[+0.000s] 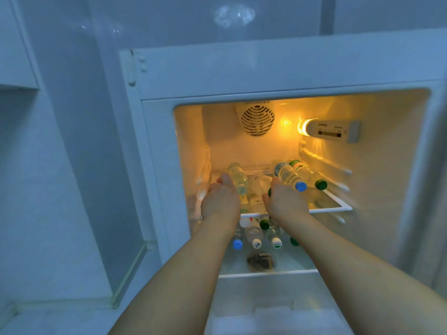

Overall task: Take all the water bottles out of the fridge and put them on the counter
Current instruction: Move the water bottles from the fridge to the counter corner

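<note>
Both arms reached into the small white fridge, which was lit yellow inside. The clear plastic water bottles lay on their sides on the upper glass shelf, and more lay on the shelf below. Their long way ran from back to front, with the caps pointing out at the person.

The left hand was on the left side of the shelf. Its fingers curled over something there, right beside the clear bottle with the pale label, but the hand hid what it held. So I could not tell if that grip was clamped on a bottle.

The right hand was in the middle. Its fingers curled round a bottle with a dark green cap peeking out past the knuckles.

The blue-capped bottle and the green-capped bottle next to it lay to the right, nearer the right hand, untouched.

I think pulling straight back, along the bottles' long way, would slide them out.

No tabletop showed here.
</note>
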Demonstrator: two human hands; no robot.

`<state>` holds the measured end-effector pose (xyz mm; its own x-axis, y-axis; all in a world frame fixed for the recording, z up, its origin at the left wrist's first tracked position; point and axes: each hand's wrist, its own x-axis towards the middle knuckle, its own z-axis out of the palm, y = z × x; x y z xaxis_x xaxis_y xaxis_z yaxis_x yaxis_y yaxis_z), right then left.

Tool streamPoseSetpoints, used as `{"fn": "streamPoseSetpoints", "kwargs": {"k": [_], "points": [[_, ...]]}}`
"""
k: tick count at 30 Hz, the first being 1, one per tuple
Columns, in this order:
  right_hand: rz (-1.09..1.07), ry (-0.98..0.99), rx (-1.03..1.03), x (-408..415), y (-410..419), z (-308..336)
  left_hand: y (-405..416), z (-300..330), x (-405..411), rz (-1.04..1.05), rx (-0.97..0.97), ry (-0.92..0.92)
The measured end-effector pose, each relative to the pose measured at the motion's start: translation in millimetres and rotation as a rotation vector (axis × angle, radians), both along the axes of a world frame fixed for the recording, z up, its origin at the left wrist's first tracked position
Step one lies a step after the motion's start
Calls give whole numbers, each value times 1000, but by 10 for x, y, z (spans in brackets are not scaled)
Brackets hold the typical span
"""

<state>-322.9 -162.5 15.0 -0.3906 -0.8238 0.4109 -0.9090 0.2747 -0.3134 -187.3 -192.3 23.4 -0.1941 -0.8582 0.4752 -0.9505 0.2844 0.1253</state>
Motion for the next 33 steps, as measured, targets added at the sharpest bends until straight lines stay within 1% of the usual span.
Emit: {"fn": "streamPoseSetpoints", "kwargs": {"k": [3,7,11,16,22,25,33], "points": [[-14,-31,34,101,362,191,387,272,143,-110,-24,23],[-15,25,83,230,871,480,860,642,419,-190,-10,51],[-24,49,69,399,1280,716,1250,893,722,-223,11,47],[14,9,65,698,1769,906,1679,1013,1151,-220,86,96],[71,62,172,1194,2162,776,2039,785,1668,-184,208,170],[154,36,220,1478,2245,579,2157,572,1925,-153,267,220],[357,20,319,2324,2297,-336,2537,-280,2738,45,332,263]]}}
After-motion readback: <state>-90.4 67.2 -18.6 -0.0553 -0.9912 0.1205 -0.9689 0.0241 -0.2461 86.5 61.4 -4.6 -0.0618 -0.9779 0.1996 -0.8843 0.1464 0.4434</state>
